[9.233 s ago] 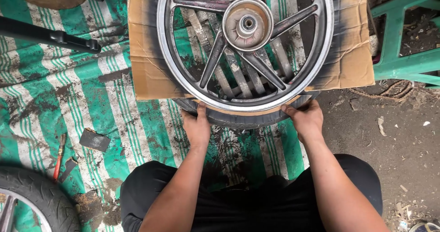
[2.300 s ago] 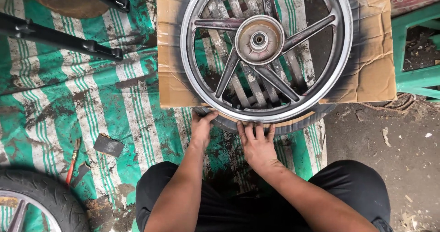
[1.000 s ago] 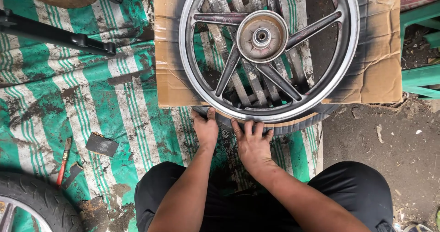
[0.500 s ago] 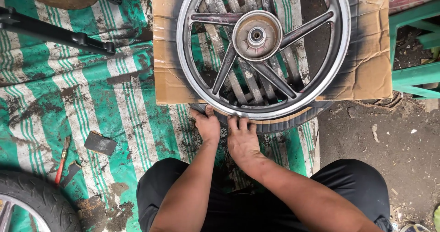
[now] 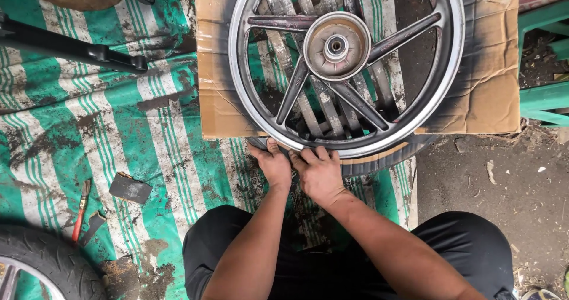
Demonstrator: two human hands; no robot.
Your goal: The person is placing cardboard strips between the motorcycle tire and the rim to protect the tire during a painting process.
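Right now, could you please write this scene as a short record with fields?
Left hand: left hand rests on the near edge of the tyre, fingers spread
Right hand: right hand lies beside it on the same edge, touching the wheel rim
Wheel: lies flat, spokes run to the hub
Under the wheel: cardboard sheet
Ground cover: green striped tarp, dirty
Nearby: brush with red handle, second tyre, black bar, green frame

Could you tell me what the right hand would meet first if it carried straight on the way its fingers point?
The right hand points up-frame; its fingertips already touch the near rim of the wheel, so that comes first, then probably the spokes.
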